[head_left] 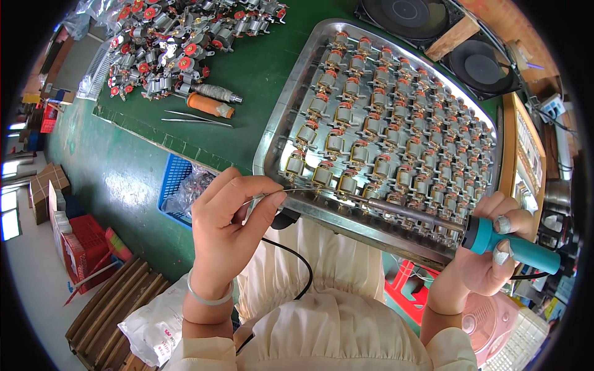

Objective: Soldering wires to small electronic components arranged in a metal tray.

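My left hand [234, 213] pinches a thin solder wire [296, 190] between thumb and index finger, at the near left corner of a metal tray [270, 139]. My right hand [479, 263], with wrappings on some fingertips, grips the teal handle of a soldering iron [523, 252]. The iron's shaft points left over the tray's near edge. Its tip and the wire's end come close together by the nearest row of small motors [348, 183]; whether they touch is too small to tell. Silver motors with red and copper-coloured tops stand in rows across the tray.
A heap of loose motors [185, 46] lies on the green table, beside an orange-handled tool [210, 105] and tweezers [198, 120]. Speakers [405, 15] stand beyond the tray. Below the table edge are a blue basket [176, 170] and a red stool [405, 287]. A black cable [297, 256] hangs near my lap.
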The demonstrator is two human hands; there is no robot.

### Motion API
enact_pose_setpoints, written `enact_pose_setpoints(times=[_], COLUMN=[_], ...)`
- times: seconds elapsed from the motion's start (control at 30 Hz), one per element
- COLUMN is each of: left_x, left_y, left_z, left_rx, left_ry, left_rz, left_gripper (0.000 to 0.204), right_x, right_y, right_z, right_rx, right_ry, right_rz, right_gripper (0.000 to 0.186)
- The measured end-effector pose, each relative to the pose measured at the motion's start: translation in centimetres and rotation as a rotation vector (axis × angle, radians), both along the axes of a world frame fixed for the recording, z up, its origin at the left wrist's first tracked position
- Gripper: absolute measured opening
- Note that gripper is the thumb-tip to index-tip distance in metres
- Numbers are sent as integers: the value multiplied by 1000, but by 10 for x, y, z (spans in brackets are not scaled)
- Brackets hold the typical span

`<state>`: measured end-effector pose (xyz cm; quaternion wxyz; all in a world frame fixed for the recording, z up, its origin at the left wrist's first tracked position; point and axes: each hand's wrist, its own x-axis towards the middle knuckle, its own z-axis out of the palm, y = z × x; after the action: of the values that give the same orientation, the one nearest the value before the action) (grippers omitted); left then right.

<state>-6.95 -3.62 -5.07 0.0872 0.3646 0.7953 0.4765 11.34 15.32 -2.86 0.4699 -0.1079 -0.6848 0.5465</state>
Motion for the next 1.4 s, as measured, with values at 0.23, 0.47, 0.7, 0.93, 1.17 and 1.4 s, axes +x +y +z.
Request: enact_pose_setpoints(times=[0.23, 0.47, 0.7, 0.93, 1.17, 1.4], left_x=[-6, -12, -7, -1, 1, 2], left_y=[-3, -7, -3, 6, 8, 7], left_z=[-2, -6, -1, 2, 3, 2], left_rx=[49, 76, 23, 1, -42, -43], left_ry=[-18, -33, 28, 40, 57, 65], left_rz=[37, 38, 6, -72, -95, -103], left_gripper=[11, 11, 11, 13, 13, 13], right_x=[4, -7, -3, 0, -1, 0], right_y=[1, -11, -2, 1, 2, 2], right_z=[5, 7, 6, 5, 4, 2], right_rx=[-22, 10, 7, 12, 20, 8], right_ry=[83, 26, 82, 74, 66, 39], right_rz=[-27, -55, -41, -22, -42, -8], right_gripper=[23, 22, 21, 22, 22, 21])
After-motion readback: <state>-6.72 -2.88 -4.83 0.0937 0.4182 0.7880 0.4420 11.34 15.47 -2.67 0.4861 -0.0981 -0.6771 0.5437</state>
